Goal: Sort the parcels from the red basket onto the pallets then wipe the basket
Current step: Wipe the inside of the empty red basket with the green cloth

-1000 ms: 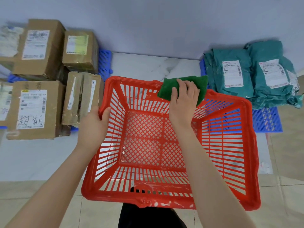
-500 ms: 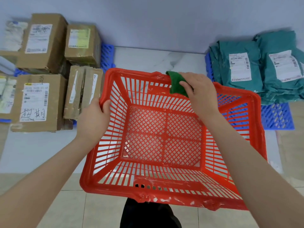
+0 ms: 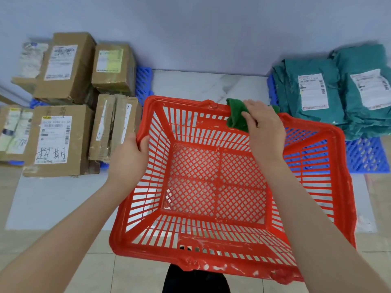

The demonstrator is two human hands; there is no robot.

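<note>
Head view: the red slatted plastic basket (image 3: pixel 222 242), between the blue plastic pallets (image 3: pixel 368 157), looks light and stiff; the left hand (image 3: pixel 129 157) grips its left rim, and the right hand (image 3: pixel 264 127) holds a soft green cloth (image 3: pixel 236 117) on the far rim.

A single wide-angle view from the person's head looks forward and steeply down, close over the red basket (image 3: pixel 222 242) at centre. Cardboard boxes (image 3: pixel 63 134) fill the far left, green bags (image 3: pixel 317 98) the far right, and the wall (image 3: pixel 190 28) stands beyond.
</note>
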